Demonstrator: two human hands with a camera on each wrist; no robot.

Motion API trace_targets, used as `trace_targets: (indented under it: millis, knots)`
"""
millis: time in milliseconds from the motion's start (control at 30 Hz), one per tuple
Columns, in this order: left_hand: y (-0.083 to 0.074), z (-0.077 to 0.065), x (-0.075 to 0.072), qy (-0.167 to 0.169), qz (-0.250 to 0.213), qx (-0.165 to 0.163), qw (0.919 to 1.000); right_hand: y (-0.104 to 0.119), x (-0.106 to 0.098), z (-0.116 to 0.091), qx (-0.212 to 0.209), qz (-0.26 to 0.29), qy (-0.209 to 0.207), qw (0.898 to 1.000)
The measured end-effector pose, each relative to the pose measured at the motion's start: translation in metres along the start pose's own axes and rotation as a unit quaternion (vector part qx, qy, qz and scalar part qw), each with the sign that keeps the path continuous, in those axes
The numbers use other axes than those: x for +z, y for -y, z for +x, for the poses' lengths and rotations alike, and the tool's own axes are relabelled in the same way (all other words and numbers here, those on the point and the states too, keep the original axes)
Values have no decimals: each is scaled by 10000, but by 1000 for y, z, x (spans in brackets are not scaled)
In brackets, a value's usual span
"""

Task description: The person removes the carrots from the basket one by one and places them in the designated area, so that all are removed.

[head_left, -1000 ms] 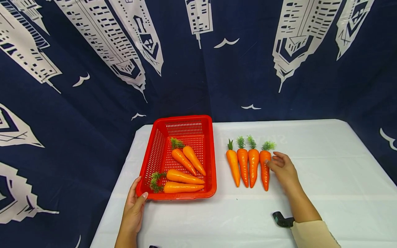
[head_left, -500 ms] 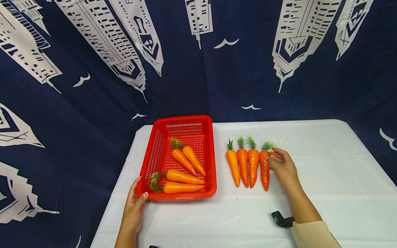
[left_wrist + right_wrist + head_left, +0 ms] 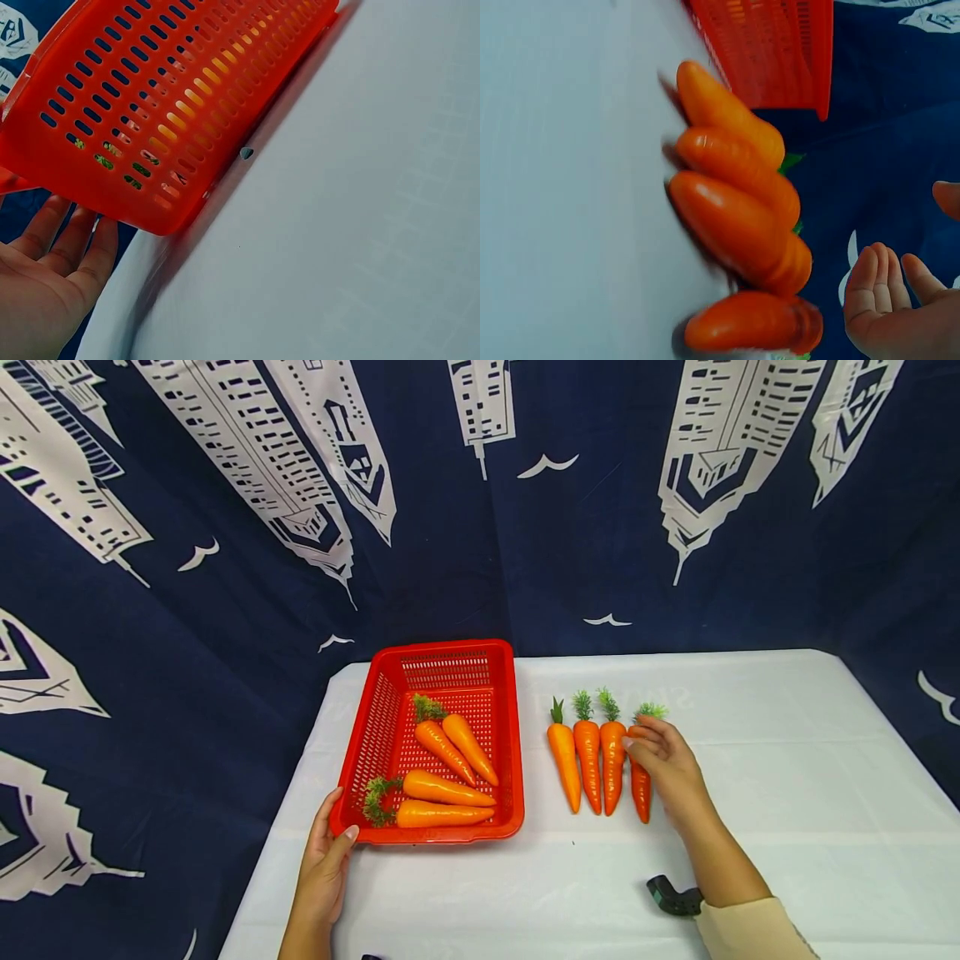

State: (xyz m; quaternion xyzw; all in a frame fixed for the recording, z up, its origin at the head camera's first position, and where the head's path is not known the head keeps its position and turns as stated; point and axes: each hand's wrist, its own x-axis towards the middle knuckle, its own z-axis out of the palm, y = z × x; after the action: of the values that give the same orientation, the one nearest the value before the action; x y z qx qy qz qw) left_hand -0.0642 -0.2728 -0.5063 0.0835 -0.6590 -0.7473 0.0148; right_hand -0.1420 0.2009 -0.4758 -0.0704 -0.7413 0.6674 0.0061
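Note:
A red plastic basket [image 3: 516, 743] with slotted walls stands on the table's left side. Several orange carrots [image 3: 444, 812] with green tops lie in it. My left hand [image 3: 324, 872] holds its near left corner, thumb on the rim and fingers [image 3: 97, 251] outside below it. To the basket's right, more carrots [image 3: 588, 760] lie side by side, tops pointing away. Over the rightmost carrot [image 3: 641, 797] is my right hand [image 3: 667, 768], partly covering it in the head view. In the right wrist view its fingers [image 3: 864, 289] are extended, apart from the carrots, holding nothing.
White cloth covers the table [image 3: 795, 760]. Behind and to the left hangs a dark blue curtain [image 3: 450, 577] printed with white buildings and birds. A black device [image 3: 672, 896] sits at my right wrist, beside a beige sleeve [image 3: 753, 931].
My right hand has shifted left from beside the rightmost carrot to over it, its fingers lifting away from the carrot's side. Left hand, basket and carrots have stayed put.

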Motion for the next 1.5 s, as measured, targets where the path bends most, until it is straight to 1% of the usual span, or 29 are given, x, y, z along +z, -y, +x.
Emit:
trace_targets:
  millis: [233,400,500,867,1267,1400,1500]
  knots:
    - [0,0,0,-2,14,8,10000,8,14,-8,-64,-58,608,9981]
    - [0,0,0,-12,8,-11,10000,12,24,-13,-169,226,1036,9942]
    - [0,0,1,-5,1,-6,10000,14,29,-15,-216,305,1180,9923]
    - [0,-1,1,28,-15,25,10000,17,47,-23,-576,137,1487,9871]
    - [0,-1,0,5,70,56,10000,27,65,-32,-962,60,1954,9760]
    - [1,-1,1,12,42,92,9999,30,71,-35,-959,23,2172,9714]
    - [1,-1,1,12,32,117,9999,31,76,-37,-851,62,2407,9669]
